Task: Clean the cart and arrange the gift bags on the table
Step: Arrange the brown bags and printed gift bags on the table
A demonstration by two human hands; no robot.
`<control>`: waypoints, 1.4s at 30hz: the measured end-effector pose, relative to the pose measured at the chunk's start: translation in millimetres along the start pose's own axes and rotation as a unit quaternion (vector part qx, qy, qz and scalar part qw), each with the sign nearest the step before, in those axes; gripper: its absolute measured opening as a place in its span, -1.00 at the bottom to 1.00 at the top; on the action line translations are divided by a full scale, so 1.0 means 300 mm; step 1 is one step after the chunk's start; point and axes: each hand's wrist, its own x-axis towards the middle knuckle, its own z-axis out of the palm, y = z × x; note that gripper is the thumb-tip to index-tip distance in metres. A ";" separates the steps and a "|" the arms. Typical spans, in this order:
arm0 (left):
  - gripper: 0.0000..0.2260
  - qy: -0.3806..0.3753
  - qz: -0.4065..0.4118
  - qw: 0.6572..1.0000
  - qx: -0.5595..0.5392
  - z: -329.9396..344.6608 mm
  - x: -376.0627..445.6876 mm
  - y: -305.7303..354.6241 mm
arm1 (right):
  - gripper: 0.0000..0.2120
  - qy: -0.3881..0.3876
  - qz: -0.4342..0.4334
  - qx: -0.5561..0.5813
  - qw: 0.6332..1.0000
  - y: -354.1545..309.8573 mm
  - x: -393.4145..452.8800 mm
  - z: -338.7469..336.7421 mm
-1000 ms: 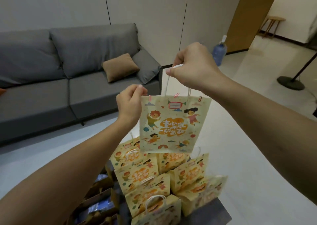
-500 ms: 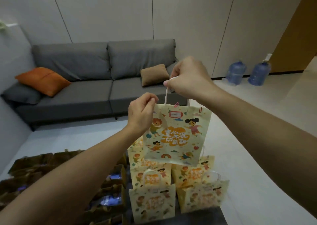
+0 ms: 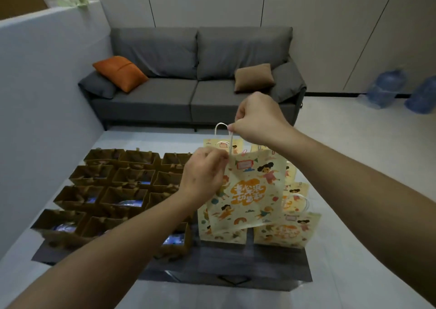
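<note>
In the head view, we hold one yellow bag (image 3: 247, 186) in the air over the table (image 3: 212, 268). Our right hand (image 3: 257, 120) pinches its white handle (image 3: 230, 136) from above, fingers curled tight around the cord. Our left hand (image 3: 205, 175) pinches the bag's upper left edge, near the rim. The bag hangs tilted, its bottom edge low over the front yellow bags (image 3: 280, 235) standing on the right side of the table. On the left side stand rows of brown bags (image 3: 106, 190), packed close together, mouths open.

What could go wrong, as we judge it: the hanging bag sits just above the standing yellow ones, and they look light and thin. If we lower it without first finding a free spot, its bottom may catch their handles or rims and tip one over, and a falling bag could knock down its neighbours in the row. The front bags stand near the table edge, so a push toward us may send one off. The tilt matters too; if we let go with the left hand early, the bag may swing on its cord and brush the brown rows.
</note>
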 end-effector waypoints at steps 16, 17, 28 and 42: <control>-0.29 -0.344 0.033 0.931 0.114 0.247 -0.362 -0.227 | -0.84 -0.144 0.185 -0.020 0.972 0.097 -0.185 0.530; -0.28 -0.361 0.035 0.925 0.114 0.262 -0.376 -0.240 | -0.85 -0.149 0.196 -0.018 0.969 0.104 -0.189 0.554; -0.34 -0.466 0.040 0.877 0.109 0.396 -0.511 -0.349 | -0.84 -0.207 0.263 -0.020 0.942 0.217 -0.210 0.764; -0.56 -0.483 -0.042 0.871 0.079 0.489 -0.406 -0.423 | -0.70 -0.283 0.222 0.009 0.933 0.332 -0.046 0.814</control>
